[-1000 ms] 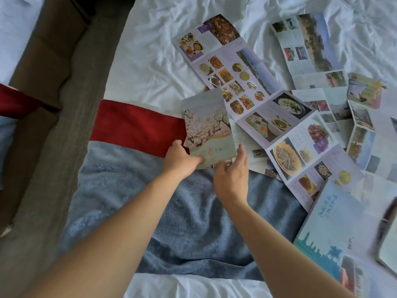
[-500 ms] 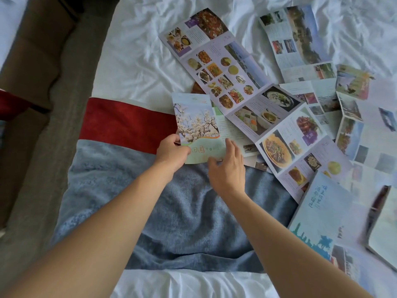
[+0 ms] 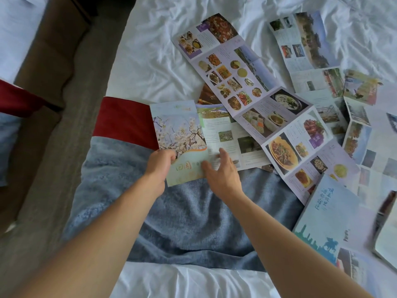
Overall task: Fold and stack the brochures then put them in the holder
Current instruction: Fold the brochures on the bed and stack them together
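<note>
Left hand (image 3: 160,166) pinches the blossom brochure's (image 3: 180,140) near corner on the bed (image 3: 154,61); right hand (image 3: 223,173), fingers spread, presses its inner page flat. Folding looks underway; next, close the cover over and crease. No holder shows.

I log 1 bed with rumpled white sheet (image 3: 150,61), 1 red-and-blue runner (image 3: 193,222) across it, grey carpet floor (image 3: 38,190) along its left edge, brown furniture (image 3: 43,50) beyond; soft daylight.

bed (image 3: 154,67) | white sheet | blue-red runner (image 3: 193,222) | unfolded brochures (image 3: 247,87) scattered
</note>
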Motion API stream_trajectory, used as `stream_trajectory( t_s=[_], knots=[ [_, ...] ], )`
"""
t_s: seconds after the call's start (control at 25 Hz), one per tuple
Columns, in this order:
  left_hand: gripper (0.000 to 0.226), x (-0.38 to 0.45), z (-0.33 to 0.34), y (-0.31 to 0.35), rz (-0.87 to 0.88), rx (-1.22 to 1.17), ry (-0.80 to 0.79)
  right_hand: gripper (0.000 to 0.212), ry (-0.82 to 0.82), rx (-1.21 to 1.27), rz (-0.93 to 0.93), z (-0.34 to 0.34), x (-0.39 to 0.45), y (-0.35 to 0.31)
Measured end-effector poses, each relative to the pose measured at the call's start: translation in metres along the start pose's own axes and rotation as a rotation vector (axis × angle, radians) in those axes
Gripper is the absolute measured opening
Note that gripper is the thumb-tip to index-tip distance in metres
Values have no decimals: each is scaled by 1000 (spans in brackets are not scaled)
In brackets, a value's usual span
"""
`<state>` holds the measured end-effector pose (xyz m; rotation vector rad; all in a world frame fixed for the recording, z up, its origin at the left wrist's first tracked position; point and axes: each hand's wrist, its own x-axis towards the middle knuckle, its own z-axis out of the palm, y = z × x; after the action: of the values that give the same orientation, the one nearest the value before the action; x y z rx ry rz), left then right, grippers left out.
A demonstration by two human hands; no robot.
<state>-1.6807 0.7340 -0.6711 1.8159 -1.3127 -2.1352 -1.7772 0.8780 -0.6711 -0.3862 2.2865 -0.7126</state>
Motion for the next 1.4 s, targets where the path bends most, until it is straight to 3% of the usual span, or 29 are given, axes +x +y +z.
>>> stream_trajectory(
  t_s=[0.2,0.32,0.52,0.64,0.72,0.84,1.0,1.16,1.28,1.4],
  knots=[
    [28,2,-4,1,46,-72,8,74,-103,104,1,-3,-5,-3],
    [26,0,-1,0,28,-119,-116,84,-156,139,11,-11,-3,-5],
    [30,-4,-1,5,-81,-294,-447,78,163,213,-14,-39,3,-4],
    [39,-5,9,6,-154,-183,-504,73,165,135,95,-51,11,10],
    [42,-3,25,2,-91,16,-411,69,108,239,151,-53,10,19],
    [28,-5,54,-7,121,225,-184,57,148,400,168,-59,9,26],
    [41,-10,85,-18,111,274,-172,64,236,556,175,-71,13,30],
    [58,-20,107,-26,127,133,-290,90,487,492,225,-85,13,42],
    [61,-24,116,-32,97,64,-299,91,540,420,247,-94,8,56],
    [70,-19,121,-33,51,66,-148,74,491,435,256,-95,3,68]
  ],
)
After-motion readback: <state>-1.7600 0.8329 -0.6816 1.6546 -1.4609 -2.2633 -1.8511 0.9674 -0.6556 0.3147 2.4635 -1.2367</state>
